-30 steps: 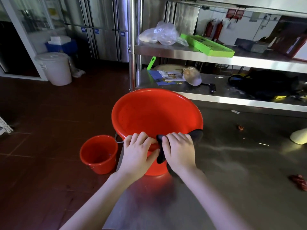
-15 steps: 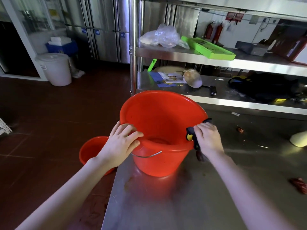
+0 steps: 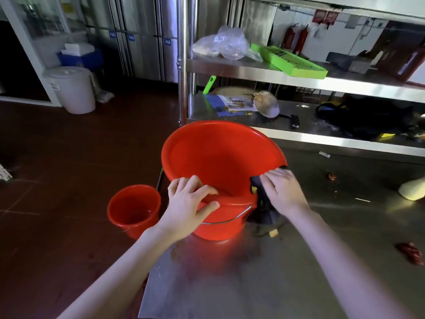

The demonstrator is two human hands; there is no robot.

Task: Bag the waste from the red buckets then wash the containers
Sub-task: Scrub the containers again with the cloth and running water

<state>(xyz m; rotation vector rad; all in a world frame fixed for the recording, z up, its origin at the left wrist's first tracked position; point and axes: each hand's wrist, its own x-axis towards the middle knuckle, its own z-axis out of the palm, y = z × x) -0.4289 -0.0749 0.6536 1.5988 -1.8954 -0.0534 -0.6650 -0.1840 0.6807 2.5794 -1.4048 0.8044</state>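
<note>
At the near left corner of the steel desk (image 3: pixel 299 284) stands the large red bucket (image 3: pixel 220 157), its wire handle (image 3: pixel 230 218) hanging against the near wall. The left hand (image 3: pixel 186 203) grips the rim at about 7 o'clock, fingers curled over into the bucket and thumb on the outer wall. The right hand (image 3: pixel 281 189) lies at about 4 o'clock on the rim, fingers bent over a dark cloth (image 3: pixel 262 203) that it holds against the rim. The tail of the cloth hangs outside the bucket down to the desk.

Red scraps (image 3: pixel 411 252) lie on the desk at 4 o'clock from the bucket, well apart from it. A small red bucket (image 3: pixel 133 208) stands upright on the brown floor (image 3: pixel 69 157) at 8 o'clock from the large one, just beside the desk edge.

At 12 o'clock rises a steel shelf rack (image 3: pixel 253 70). Its lower shelf carries printed papers (image 3: pixel 232 103) and a black bag (image 3: pixel 368 116); its upper shelf carries a clear plastic bag (image 3: pixel 225 44) and a green tray (image 3: pixel 289 63).

At 10 o'clock a white lidded bucket (image 3: pixel 71 88) stands on the floor. At 1 o'clock two fire extinguishers (image 3: pixel 296 41) stand by the far wall.
</note>
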